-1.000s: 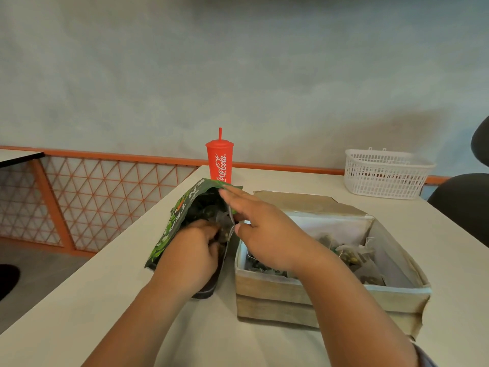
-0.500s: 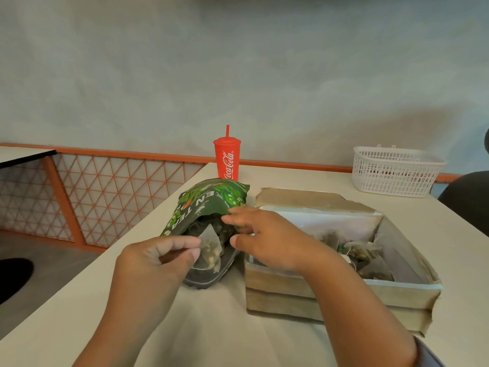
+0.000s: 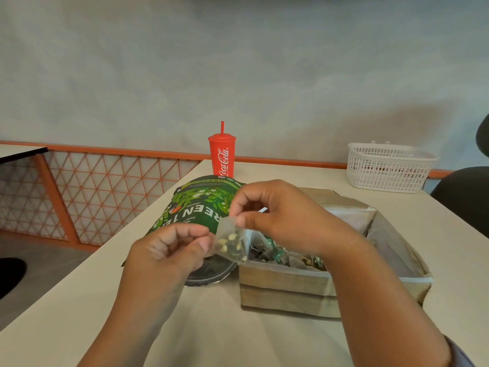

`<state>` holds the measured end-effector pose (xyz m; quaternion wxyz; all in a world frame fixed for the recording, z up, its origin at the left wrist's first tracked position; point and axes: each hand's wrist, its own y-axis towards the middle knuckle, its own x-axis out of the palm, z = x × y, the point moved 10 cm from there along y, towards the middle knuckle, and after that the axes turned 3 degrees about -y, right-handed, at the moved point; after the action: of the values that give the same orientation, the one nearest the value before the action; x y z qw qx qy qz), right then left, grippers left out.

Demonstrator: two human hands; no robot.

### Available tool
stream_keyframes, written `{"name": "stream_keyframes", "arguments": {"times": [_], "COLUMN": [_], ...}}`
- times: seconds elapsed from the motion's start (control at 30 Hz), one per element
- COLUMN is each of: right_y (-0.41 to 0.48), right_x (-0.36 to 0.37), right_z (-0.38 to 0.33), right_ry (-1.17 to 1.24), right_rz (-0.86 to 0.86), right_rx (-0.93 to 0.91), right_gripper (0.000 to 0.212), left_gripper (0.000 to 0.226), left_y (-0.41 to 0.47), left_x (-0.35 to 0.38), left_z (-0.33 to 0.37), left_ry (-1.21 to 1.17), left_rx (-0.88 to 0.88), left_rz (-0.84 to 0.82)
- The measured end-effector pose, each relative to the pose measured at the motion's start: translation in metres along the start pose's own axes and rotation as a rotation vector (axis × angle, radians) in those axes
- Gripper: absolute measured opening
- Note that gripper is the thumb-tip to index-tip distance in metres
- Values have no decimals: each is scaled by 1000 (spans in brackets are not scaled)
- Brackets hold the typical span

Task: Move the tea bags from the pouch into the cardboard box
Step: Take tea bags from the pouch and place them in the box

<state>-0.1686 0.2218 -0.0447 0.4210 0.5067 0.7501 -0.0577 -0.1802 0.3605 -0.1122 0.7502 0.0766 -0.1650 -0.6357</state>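
While the left hand (image 3: 172,250) pinches the tea bag (image 3: 231,242), the right hand (image 3: 277,221) pinches its top corner, seemingly to take it. The cardboard box (image 3: 291,287) sits alongside.

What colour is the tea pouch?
The pouch is dark green with a leafy print and white lettering, head view.

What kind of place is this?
Probably a cafe or canteen seating area, judging by the long pale table, a red Coca-Cola cup with a straw, and an orange lattice partition alongside.
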Motion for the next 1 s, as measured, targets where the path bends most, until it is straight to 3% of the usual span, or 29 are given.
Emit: {"name": "stream_keyframes", "arguments": {"times": [0.1,0.23,0.37,0.47,0.6,0.7,0.87,1.0], "right_y": [-7,-16,-19,-14,-14,-15,-7,0], "right_x": [-27,-54,-56,-41,-9,-12,-16,9], "right_z": [5,21,45,56,76,78,38,6], "right_ry": [-19,-158,-299,-344,-441,-447,-233,-200], "right_rz": [97,189,171,95,-131,-120,-1,-66], "right_rx": [31,115,246,299,385,407,237,91], "right_gripper": [23,21,23,18,16,22,18,22], "left_gripper": [28,7,35,37,47,43,42,52], "left_y": [0,-3,2,5,10,14,22,27], "left_x": [-10,-6,-7,-10,-5,-1,13,28], "left_z": [9,23,0,-9,-3,10,32,44], "left_ry": [253,797,1122,1157,1112,1083,1052,1072], "left_rx": [156,453,467,468,525,548,633,690], "left_rz": [61,15,-69,-70,-75,-62,-96,-150]}}
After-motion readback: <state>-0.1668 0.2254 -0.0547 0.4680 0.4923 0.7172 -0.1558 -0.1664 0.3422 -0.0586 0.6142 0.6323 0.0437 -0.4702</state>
